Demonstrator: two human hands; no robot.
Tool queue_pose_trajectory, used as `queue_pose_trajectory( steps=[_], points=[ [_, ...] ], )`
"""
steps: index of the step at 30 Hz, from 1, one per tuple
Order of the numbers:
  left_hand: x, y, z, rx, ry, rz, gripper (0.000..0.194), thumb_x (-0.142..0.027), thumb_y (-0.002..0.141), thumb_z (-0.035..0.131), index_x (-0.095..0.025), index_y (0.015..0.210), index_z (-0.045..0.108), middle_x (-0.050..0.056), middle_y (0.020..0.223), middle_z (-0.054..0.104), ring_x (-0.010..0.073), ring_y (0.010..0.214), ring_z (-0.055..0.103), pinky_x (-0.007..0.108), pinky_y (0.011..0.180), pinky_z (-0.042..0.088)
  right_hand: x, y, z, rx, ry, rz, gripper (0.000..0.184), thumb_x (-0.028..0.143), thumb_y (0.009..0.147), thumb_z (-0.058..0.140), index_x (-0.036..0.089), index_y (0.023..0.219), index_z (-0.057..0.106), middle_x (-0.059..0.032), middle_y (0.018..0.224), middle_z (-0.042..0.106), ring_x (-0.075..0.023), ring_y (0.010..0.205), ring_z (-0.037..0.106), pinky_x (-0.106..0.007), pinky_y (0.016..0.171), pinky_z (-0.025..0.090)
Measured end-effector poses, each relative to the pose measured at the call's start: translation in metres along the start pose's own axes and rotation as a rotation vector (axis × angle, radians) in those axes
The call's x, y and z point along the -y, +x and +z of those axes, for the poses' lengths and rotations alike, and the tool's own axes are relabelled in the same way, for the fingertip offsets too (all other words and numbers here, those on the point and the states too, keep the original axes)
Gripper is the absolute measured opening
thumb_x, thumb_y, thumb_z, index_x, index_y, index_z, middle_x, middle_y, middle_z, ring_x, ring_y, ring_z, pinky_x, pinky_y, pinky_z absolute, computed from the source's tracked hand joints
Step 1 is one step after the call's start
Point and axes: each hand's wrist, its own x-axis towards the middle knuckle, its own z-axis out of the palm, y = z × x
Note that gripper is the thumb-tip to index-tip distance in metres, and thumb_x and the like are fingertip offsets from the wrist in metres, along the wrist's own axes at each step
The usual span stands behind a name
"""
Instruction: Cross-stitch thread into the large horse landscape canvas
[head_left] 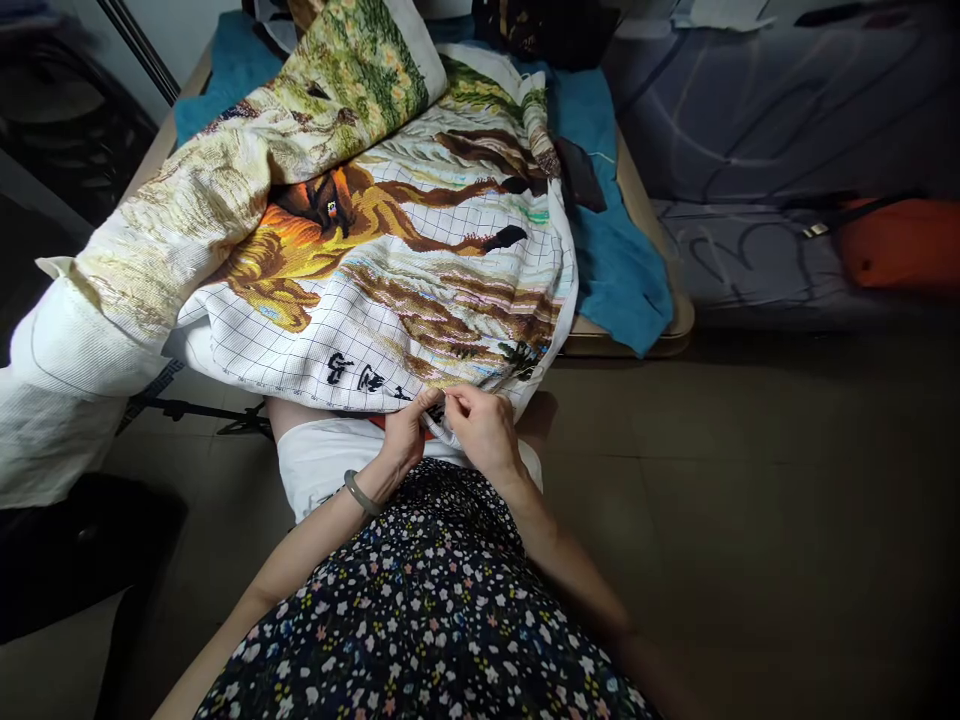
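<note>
A large cross-stitch cloth (450, 240) spreads from my lap over the table, with a brown and orange horse, brown and green bands and black characters stitched on its gridded white ground. My left hand (406, 430) grips the near edge of the cloth, thumb on top and the other fingers mostly hidden beneath. Close beside it, my right hand (484, 428) is closed in a pinch just above the same edge. Whatever sits between its fingertips is too small to make out. The two hands' fingertips nearly meet.
Under the cloth, a teal towel (626, 270) covers the table (679, 325). A rolled part of the cloth (150, 260) hangs off to the left. A dark flat object (581, 172) lies on the towel. To the right are a grey patterned sofa (720, 240) and an orange bag (904, 243).
</note>
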Motion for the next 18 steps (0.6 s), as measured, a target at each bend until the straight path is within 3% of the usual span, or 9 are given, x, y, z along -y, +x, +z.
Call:
queue_pose_trajectory(
  steps=[4, 7, 10, 18],
  points=[
    [-0.001, 0.001, 0.001, -0.008, 0.022, -0.033, 0.029, -0.022, 0.056, 0.081, -0.015, 0.08, 0.067, 0.0, 0.072, 0.064, 0.0118, 0.068, 0.058, 0.03, 0.078, 0.046, 0.0, -0.004, 0.011, 0.031, 0.335, 0.183, 0.014, 0.03, 0.083, 0.051, 0.019, 0.079, 0.058, 0.0012, 0.054, 0.061, -0.0118, 0.042, 0.054, -0.023, 0.046, 0.044],
    [-0.002, 0.003, 0.003, -0.05, 0.056, -0.072, 0.027, -0.026, 0.054, 0.081, -0.014, 0.071, 0.063, 0.0, 0.067, 0.061, 0.0129, 0.069, 0.058, 0.03, 0.077, 0.045, -0.005, -0.007, 0.019, 0.01, 0.502, 0.245, 0.015, 0.033, 0.078, 0.056, 0.018, 0.075, 0.057, 0.0001, 0.059, 0.061, -0.0118, 0.046, 0.056, -0.022, 0.045, 0.045],
    [-0.003, 0.006, 0.006, -0.094, 0.072, -0.042, 0.027, -0.025, 0.052, 0.082, -0.015, 0.065, 0.06, -0.001, 0.066, 0.06, 0.0146, 0.074, 0.059, 0.031, 0.08, 0.044, -0.009, -0.008, 0.023, -0.016, 0.52, 0.234, 0.016, 0.032, 0.076, 0.059, 0.017, 0.072, 0.059, -0.0012, 0.061, 0.062, -0.0129, 0.053, 0.058, -0.023, 0.049, 0.048],
    [0.0, 0.009, 0.006, -0.088, 0.121, 0.015, 0.025, -0.024, 0.057, 0.078, -0.014, 0.074, 0.064, 0.001, 0.072, 0.063, 0.0151, 0.08, 0.061, 0.031, 0.082, 0.045, -0.011, -0.011, 0.028, -0.075, 0.455, 0.172, 0.014, 0.029, 0.078, 0.056, 0.017, 0.072, 0.06, -0.0011, 0.064, 0.062, -0.0127, 0.057, 0.057, -0.024, 0.056, 0.047]
  ],
)
